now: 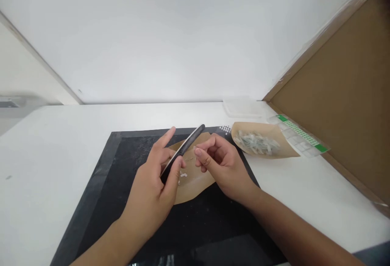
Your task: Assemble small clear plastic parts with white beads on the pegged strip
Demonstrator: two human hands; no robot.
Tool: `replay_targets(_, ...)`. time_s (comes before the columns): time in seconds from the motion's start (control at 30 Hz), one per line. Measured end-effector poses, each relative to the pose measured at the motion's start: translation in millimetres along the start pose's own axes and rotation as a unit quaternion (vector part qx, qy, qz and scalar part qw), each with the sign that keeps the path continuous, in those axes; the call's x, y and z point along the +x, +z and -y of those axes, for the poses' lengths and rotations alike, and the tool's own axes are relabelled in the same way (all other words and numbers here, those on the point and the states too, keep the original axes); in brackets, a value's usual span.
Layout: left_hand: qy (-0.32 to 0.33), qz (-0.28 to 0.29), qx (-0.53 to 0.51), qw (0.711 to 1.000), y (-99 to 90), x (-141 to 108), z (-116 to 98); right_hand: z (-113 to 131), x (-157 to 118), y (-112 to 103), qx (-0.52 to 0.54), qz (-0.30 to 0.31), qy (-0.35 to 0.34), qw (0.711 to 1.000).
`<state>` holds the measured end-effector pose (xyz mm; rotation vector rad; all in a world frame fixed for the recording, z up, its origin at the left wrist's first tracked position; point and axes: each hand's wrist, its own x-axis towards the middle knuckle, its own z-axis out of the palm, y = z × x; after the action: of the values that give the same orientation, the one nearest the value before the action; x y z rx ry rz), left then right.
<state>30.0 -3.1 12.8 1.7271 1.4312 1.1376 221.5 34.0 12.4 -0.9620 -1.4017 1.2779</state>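
My left hand (161, 172) is closed around a long, slim black file with a pale edge, like a nail file (185, 144), tilted up to the right; its index finger sticks out. Close to the file's right side, my right hand (221, 162) pinches a tiny pale or clear piece (195, 148) between thumb and index finger; its kind is too small to tell. Below both hands lies a brown paper sheet (195, 191) with a few small whitish bits (183, 174) on it. Part of the sheet is hidden by my hands.
A black mat (122, 193) covers the middle of the white table (45, 168). On the right, a brown paper (286, 150) bears a heap of clear slivers (257, 142). Beyond are a clear case with a green-and-white strip (301, 134), a translucent lid (242, 107) and a cardboard wall (341, 95).
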Motion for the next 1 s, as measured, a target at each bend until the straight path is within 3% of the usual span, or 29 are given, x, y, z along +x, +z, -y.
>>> replay_targets(0.3,0.019,0.025,0.027,0.999,-4.6,4,-5,7,0,-3,0.072,0.043,0.051,0.995)
replay_targets(0.67,-0.026,0.046,-0.07,0.996,-5.0,5,-11,10,-3,0,0.026,0.049,0.031,0.998)
replay_targets(1.0,-0.017,0.072,-0.112,0.991,-6.9,6,-12,8,-7,-3,-0.057,0.05,-0.091,0.993)
